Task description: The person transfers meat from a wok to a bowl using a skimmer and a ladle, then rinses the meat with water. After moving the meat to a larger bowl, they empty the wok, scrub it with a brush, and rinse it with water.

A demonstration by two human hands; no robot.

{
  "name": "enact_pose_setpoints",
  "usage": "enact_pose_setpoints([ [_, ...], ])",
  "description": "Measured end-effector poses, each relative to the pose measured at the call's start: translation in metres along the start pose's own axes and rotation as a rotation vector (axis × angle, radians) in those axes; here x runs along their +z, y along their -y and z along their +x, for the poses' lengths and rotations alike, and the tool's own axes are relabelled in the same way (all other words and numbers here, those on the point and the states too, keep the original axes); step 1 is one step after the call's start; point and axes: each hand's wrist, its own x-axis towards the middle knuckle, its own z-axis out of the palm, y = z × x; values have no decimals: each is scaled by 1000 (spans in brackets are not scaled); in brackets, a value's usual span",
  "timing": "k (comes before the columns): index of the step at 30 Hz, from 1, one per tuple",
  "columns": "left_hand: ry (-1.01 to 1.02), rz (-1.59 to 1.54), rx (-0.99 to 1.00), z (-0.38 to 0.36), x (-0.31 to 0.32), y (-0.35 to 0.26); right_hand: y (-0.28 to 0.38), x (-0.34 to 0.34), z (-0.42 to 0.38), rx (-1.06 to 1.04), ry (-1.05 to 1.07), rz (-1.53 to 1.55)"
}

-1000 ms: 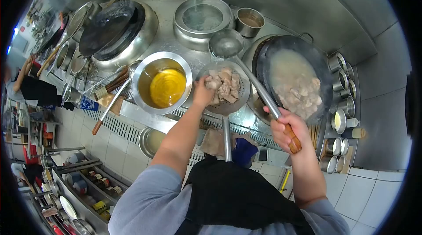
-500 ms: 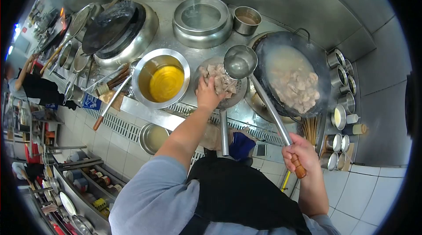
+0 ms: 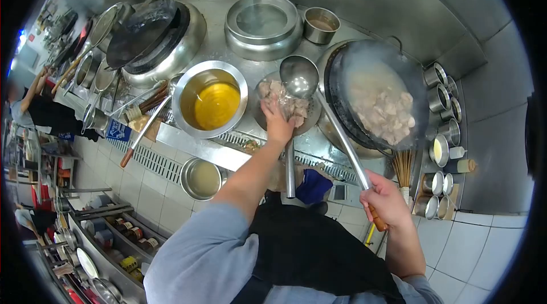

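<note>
Ladle moving left, your right hand is clasping its handle; your spread left hand is seemingly steadying meat beneath.

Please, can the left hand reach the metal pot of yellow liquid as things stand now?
Probably yes: the left hand touches the meat pieces in the strainer, right beside the metal pot, whose top is open, and nothing seems to block the way.

From my end, I see the ladle has come from beyond the strainer to over its meat, and the left hand has shifted rightward.
</note>
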Motion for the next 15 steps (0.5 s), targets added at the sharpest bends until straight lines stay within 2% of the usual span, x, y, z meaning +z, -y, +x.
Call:
enact_pose_setpoints([
  [1, 156, 24, 7, -6, -3, 0, 1, 1, 2, -20, -14, -53],
  [3, 147, 65, 8, 0, -12, 17, 9, 0, 8, -27, -41, -114],
  [5, 223, 67, -31, 32, -18, 36, 26, -1, 20, -51, -63, -182],
  [7, 181, 139, -74, 37, -28, 29, 42, -1, 31, -105, -98, -242],
  [10, 261, 242, -195, 39, -39, 15, 67, 0, 67, -184, -128, -305],
  [12, 123, 100, -148, 29, -41, 9, 85, 0, 102, -250, -147, -330],
  [13, 116, 97, -149, 24, -42, 10, 94, 2, 124, -280, -165, -314],
  [15, 124, 186, 59, 15, -43, 13, 116, 8, 173, -334, -148, -286],
])
